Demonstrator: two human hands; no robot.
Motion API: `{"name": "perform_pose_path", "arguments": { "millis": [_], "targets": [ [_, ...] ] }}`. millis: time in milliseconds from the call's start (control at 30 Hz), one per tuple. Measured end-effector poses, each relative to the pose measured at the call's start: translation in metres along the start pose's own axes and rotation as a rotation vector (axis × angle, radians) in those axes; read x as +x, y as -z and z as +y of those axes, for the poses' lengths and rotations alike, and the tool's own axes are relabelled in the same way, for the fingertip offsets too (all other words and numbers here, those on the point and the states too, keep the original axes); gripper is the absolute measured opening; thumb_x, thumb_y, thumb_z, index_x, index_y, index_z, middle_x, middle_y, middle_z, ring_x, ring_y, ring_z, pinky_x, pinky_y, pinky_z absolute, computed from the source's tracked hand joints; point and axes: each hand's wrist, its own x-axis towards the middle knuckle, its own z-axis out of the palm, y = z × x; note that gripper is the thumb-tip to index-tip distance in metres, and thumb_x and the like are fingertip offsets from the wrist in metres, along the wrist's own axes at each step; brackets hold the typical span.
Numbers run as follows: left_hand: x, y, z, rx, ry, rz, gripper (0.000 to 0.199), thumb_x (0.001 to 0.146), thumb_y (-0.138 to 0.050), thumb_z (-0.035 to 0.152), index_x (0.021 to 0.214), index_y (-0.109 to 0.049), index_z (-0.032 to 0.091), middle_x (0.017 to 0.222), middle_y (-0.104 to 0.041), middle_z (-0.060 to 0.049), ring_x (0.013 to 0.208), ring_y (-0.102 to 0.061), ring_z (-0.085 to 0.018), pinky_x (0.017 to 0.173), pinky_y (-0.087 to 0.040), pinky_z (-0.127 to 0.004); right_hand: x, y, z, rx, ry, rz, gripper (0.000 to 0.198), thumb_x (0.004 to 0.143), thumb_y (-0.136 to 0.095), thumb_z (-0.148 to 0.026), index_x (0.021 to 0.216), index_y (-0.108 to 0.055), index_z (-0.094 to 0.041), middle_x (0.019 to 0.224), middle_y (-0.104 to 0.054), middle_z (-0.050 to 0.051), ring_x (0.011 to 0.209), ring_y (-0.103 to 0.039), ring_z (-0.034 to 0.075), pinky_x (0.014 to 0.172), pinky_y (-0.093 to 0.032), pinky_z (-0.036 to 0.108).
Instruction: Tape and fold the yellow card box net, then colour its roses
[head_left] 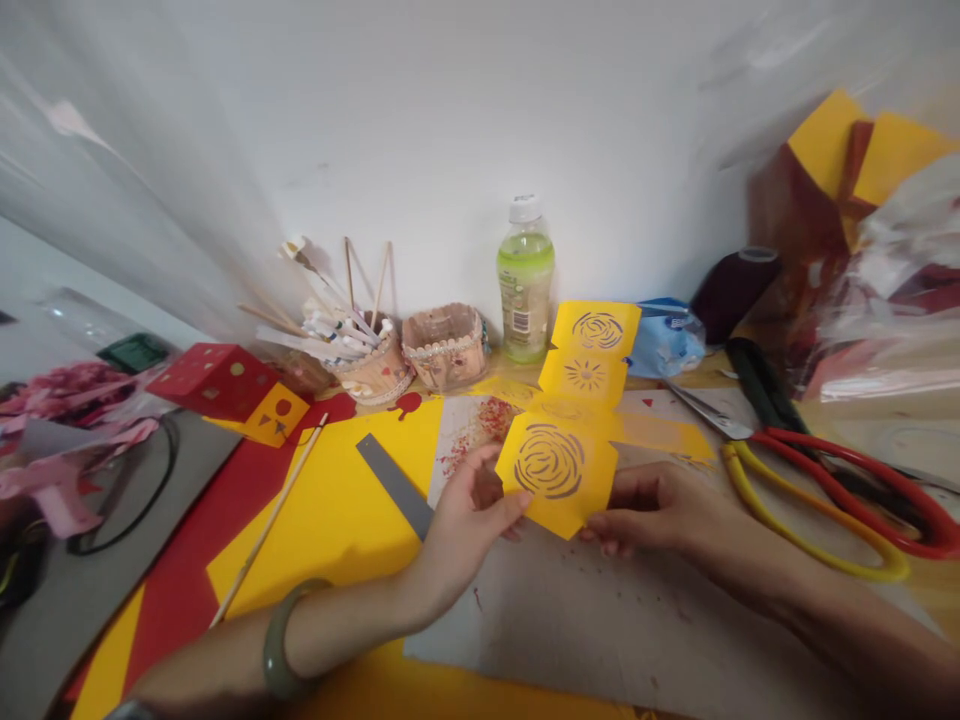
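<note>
"Where's the card (609, 478) now?"

"Up over the board (540, 620), between both hands. The left hand (480, 505) pinches the near panel's left edge, thumb on the face, fingers tucked behind. The right hand (652, 505) grips the lower right edge."

"And the far panels (556, 352)?"

"They stretch away toward the bottle (525, 290); whether anything props them, I can't tell from here. A gentle grip suits it, since those swirling slits (549, 462) look easy to tear."

"So where would you press?"

"On the plain margins, I'd say, or along the joints, never across the cut lines. Any bend should go in evenly from both ends, one joint at a time, so the flaps sit straight."

"Anything in the way?"

"The scissors (741, 432) lie off to the right, apart from the card. Red crumbs (484, 435) dot the far left side; I'd avoid dragging the card through them."
</note>
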Motion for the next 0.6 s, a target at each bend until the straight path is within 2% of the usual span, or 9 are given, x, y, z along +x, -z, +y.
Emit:
{"name": "perform_pose_path", "arguments": {
  "millis": [67,133,200,267,333,467,600],
  "targets": [
    [-0.002,0.002,0.0,0.144,-0.248,0.123,0.053,0.069,-0.067,0.035,0.114,-0.044,0.021,0.095,-0.054,-0.004,0.079,-0.056,-0.014,0.066,-0.049,-0.027,0.0,-0.003,-0.001,0.016,-0.007,0.029,0.014,0.069,-0.062,-0.03,0.068,-0.071,-0.02,0.063,-0.067,0.001,0.053,-0.056,0.011,0.051,-0.045,0.023],
    [-0.005,0.005,0.004,0.382,-0.553,0.191,0.053,0.073,-0.065,0.034,0.12,-0.042,0.023,0.11,-0.048,-0.007,0.098,-0.051,-0.019,0.079,-0.047,-0.033,0.001,-0.005,-0.001,0.02,-0.015,0.032,0.015,0.07,-0.061,-0.03,0.068,-0.071,-0.019,0.063,-0.067,0.001,0.053,-0.055,0.01,0.051,-0.044,0.021],
    [-0.01,0.009,0.009,0.68,-0.882,0.161,0.043,0.076,-0.063,0.034,0.115,-0.049,0.024,0.114,-0.048,-0.007,0.111,-0.042,-0.023,0.091,-0.04,-0.04,0.001,-0.007,-0.002,0.028,-0.008,0.011,0.016,0.07,-0.062,-0.03,0.067,-0.07,-0.017,0.062,-0.066,0.0,0.052,-0.054,0.009,0.051,-0.042,0.021],
    [-0.013,0.011,0.012,0.912,-1.123,0.08,0.033,0.077,-0.062,0.034,0.107,-0.056,0.022,0.107,-0.056,-0.006,0.114,-0.039,-0.025,0.098,-0.033,-0.043,0.001,-0.009,-0.001,0.051,0.012,-0.008,0.015,0.07,-0.062,-0.029,0.067,-0.069,-0.017,0.061,-0.064,0.0,0.052,-0.053,0.008,0.051,-0.042,0.021],
    [-0.013,0.012,0.013,1.02,-1.217,0.022,0.028,0.08,-0.059,0.034,0.104,-0.058,0.02,0.099,-0.063,-0.005,0.112,-0.043,-0.025,0.098,-0.032,-0.044,0.001,-0.011,0.0,0.085,0.027,-0.024,0.014,0.07,-0.062,-0.029,0.067,-0.068,-0.017,0.061,-0.064,-0.001,0.052,-0.053,0.008,0.053,-0.043,0.021],
    [-0.01,0.01,0.012,1.069,-1.244,0.012,0.025,0.083,-0.056,0.034,0.102,-0.06,0.019,0.093,-0.067,-0.004,0.103,-0.053,-0.023,0.092,-0.038,-0.043,0.0,-0.014,0.003,0.121,0.024,-0.036,0.017,0.07,-0.062,-0.032,0.067,-0.067,-0.017,0.063,-0.065,0.0,0.053,-0.054,0.009,0.055,-0.045,0.023],
    [-0.009,0.008,0.013,1.097,-1.292,0.019,0.021,0.08,-0.059,0.028,0.098,-0.061,0.017,0.09,-0.069,-0.003,0.099,-0.056,-0.022,0.09,-0.041,-0.041,0.001,-0.015,0.006,0.176,0.012,-0.043,0.017,0.067,-0.066,-0.033,0.067,-0.068,-0.016,0.064,-0.065,0.001,0.054,-0.055,0.009,0.056,-0.046,0.022]
  ]
}}
